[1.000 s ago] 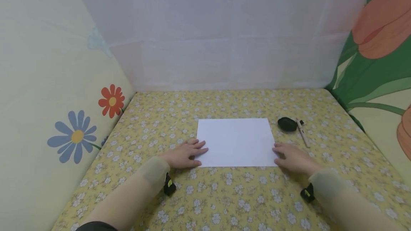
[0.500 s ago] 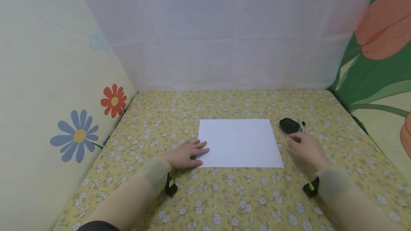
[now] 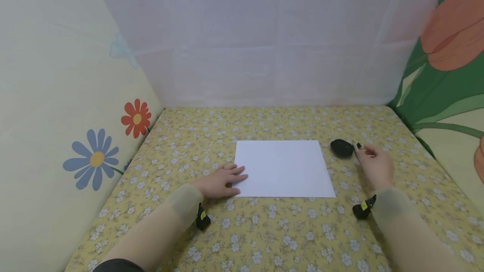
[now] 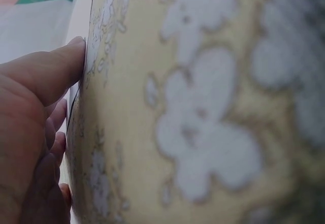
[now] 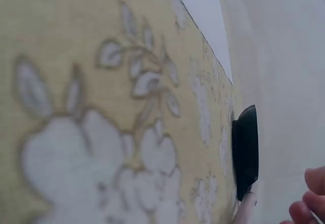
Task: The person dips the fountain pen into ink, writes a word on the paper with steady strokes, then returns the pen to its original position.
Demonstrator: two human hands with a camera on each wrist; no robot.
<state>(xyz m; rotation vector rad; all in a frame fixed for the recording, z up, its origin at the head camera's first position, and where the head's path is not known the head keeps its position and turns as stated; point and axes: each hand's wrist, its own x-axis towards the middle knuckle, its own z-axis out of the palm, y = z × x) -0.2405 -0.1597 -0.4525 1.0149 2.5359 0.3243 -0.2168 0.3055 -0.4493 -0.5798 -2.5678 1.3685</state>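
Note:
A blank white sheet of paper lies on the flowered cloth. My left hand rests at its left edge, fingers spread and fingertips on the paper; the left wrist view shows the thumb near the edge. At the right, my right hand is over a pale pen, its fingers loosely bent and hiding the pen's lower part. In the right wrist view the fingertips appear apart from the pen, which lies against a dark rounded object whose kind I cannot tell.
Yellow cloth with white flowers covers the table. A plain pale sheet hangs behind it, with flower-printed panels at the left and right. A small black piece shows beside the pen's top end.
My right hand has left the paper's right edge and moved right and away from me, to the pen. The left hand has stayed on the paper.

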